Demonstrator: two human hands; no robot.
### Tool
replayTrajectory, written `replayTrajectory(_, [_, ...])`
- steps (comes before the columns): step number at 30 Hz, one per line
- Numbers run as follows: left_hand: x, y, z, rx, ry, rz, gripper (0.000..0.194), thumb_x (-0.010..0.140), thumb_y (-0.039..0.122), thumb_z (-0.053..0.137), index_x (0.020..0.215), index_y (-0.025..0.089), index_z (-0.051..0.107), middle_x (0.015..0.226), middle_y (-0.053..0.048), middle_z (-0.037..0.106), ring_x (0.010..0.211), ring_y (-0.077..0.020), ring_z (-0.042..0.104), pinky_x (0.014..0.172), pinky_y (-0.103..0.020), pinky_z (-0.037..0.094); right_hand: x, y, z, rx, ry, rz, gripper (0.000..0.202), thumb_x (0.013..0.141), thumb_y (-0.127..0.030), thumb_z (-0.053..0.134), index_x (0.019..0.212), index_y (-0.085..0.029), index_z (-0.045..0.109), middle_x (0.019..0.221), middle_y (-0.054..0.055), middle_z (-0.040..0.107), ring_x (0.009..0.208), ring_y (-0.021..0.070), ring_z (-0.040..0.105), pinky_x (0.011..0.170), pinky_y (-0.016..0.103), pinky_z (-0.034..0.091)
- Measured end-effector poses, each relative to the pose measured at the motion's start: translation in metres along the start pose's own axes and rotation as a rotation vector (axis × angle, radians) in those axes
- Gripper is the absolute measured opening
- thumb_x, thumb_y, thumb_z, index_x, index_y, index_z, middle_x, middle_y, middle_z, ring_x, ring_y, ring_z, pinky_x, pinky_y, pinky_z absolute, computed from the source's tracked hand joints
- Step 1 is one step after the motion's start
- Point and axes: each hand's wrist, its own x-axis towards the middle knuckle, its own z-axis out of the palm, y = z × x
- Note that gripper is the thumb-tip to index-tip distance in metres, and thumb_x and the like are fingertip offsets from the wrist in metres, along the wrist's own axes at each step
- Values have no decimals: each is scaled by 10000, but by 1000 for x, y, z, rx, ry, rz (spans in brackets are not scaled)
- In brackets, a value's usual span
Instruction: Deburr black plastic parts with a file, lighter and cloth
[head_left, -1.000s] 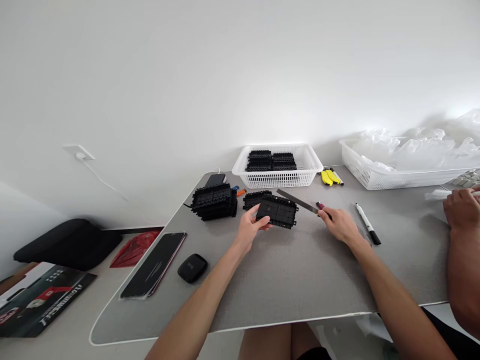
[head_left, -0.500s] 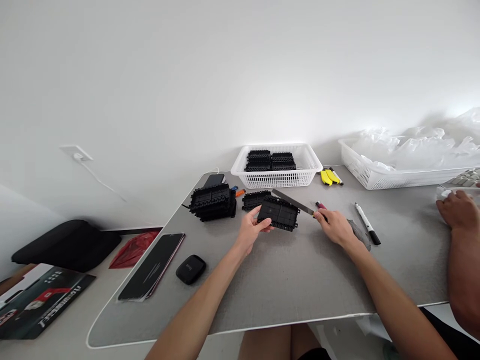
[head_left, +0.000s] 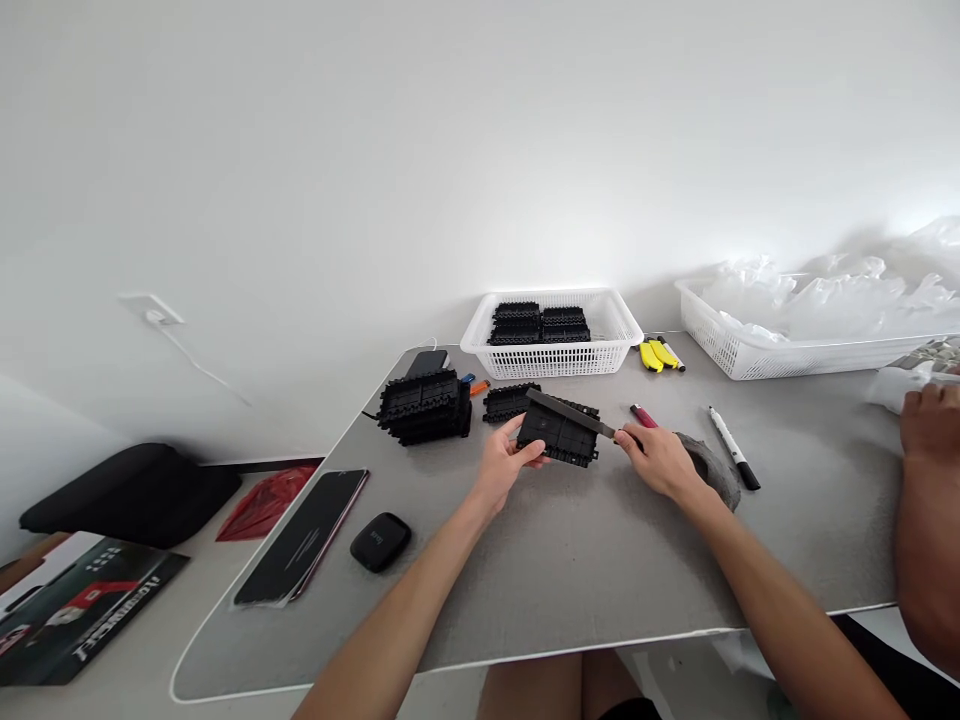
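Gripped at its left end by my left hand [head_left: 506, 462] is a black plastic tray part [head_left: 559, 437] with notched edges, tilted above the table. My right hand [head_left: 656, 458] is closed round the handle of a flat metal file [head_left: 574, 412]. The file's blade lies across the upper edge of the part. Behind it, a similar black part [head_left: 510, 401] rests on the table. A stack of such parts [head_left: 424, 405] stands to the left. Close to my right hand lie a grey cloth [head_left: 712, 470] and a dark red object [head_left: 643, 415].
A white basket [head_left: 555, 362] with several black parts stands by the wall. Another white basket [head_left: 810, 358] holds plastic bags. Around lie a marker [head_left: 733, 447], yellow-handled tools [head_left: 656, 354], a phone-like slab [head_left: 304, 535] and a black case [head_left: 381, 541]. Another person's arm [head_left: 930, 520] is at right.
My right hand has moved left, bringing the file from the part's upper right corner to lie along its top edge. My left hand keeps the part nearly in place.
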Motion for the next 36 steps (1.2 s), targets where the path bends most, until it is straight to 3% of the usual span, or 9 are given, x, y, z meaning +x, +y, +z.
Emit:
replayTrajectory(7, [1, -1, 0, -13, 40, 21, 726, 659, 370, 800, 1296, 143, 533, 855, -74, 719, 638, -172, 665, 607, -293, 535, 2, 7, -1, 11, 28, 61, 450, 981, -472, 282, 797, -209, 597, 671, 31, 589, 640, 174, 540, 565, 263, 244])
replayTrajectory(12, [0, 1, 0, -52, 68, 25, 783, 631, 374, 814, 1312, 130, 512, 830, -63, 717, 619, -158, 655, 603, -282, 529, 2, 8, -1, 105, 62, 25, 487, 982, -500, 238, 753, -209, 553, 628, 16, 554, 581, 164, 498, 557, 262, 251])
replayTrajectory(20, [-1, 0, 2, -12, 36, 20, 756, 665, 372, 799, 1320, 136, 505, 823, -65, 718, 653, -176, 670, 630, -293, 541, -4, -9, 1, 92, 137, 80, 476, 989, -491, 223, 735, -210, 512, 607, 12, 534, 559, 159, 475, 550, 268, 238])
replayTrajectory(25, [-4, 0, 7, 41, -10, 17, 757, 681, 387, 787, 1337, 145, 496, 844, -86, 724, 685, -210, 687, 631, -321, 557, -7, -24, 6, 42, 55, 22, 477, 989, -495, 247, 747, -212, 544, 607, 14, 549, 564, 157, 483, 538, 268, 220])
replayTrajectory(32, [-1, 1, 3, 13, 42, 39, 739, 660, 377, 798, 1301, 133, 525, 853, -85, 725, 647, -186, 675, 612, -301, 547, 0, 1, 0, 2, 52, 96, 468, 984, -500, 263, 783, -213, 574, 674, 36, 596, 623, 175, 526, 555, 265, 221])
replayTrajectory(36, [-2, 1, 4, 10, 39, 8, 733, 668, 358, 796, 1306, 132, 515, 857, -85, 726, 655, -187, 679, 615, -298, 547, -1, -5, 1, 41, 60, 64, 471, 989, -497, 248, 786, -215, 566, 667, 29, 595, 627, 173, 530, 557, 265, 219])
